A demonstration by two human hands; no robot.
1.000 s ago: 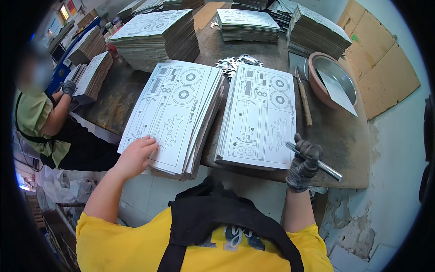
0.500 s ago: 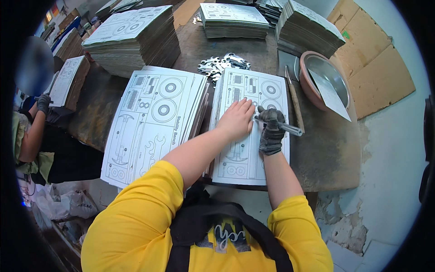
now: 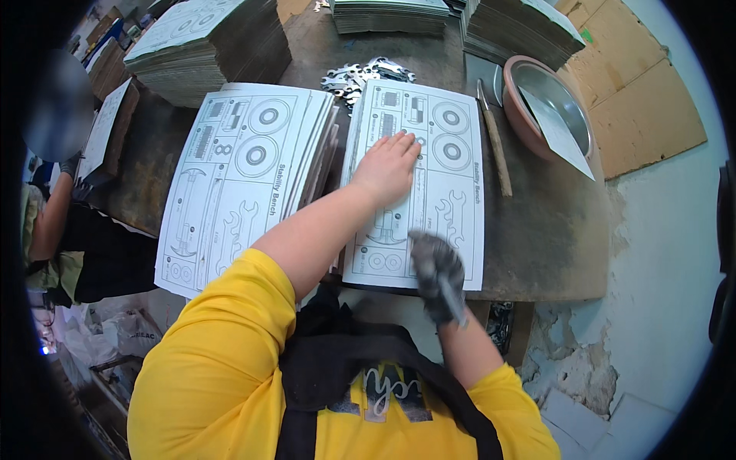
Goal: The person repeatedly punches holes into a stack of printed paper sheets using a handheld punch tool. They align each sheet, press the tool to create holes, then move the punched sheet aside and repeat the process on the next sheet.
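My bare left hand [image 3: 385, 172] lies flat, fingers stretched out, on the right-hand stack of printed cardboard sheets [image 3: 448, 184]. Line drawings of wrenches, a hammer and ring shapes cover the top sheet. Over the near edge of that stack is my right hand [image 3: 435, 270], in a dark grey glove and blurred by motion. It is closed around a slim grey metal rod-like tool [image 3: 454, 300], whose far end cannot be made out. Just left stands a second stack of the same printed sheets [image 3: 230, 157], its edges uneven, with my left forearm crossing its near corner.
Small metal wrenches [image 3: 360, 80] lie in a pile beyond the stacks. A wooden-handled tool [image 3: 494, 142] and a pink-rimmed basin [image 3: 512, 107] with a card in it sit at right. Taller sheet stacks [image 3: 222, 54] stand farther back. At far left a co-worker's gloved hand [image 3: 73, 167] shows.
My right hand has drawn back toward me with the metal tool, from mid-stack to the near edge. My left hand stays flat on the sheet. The whole view has shifted a little.
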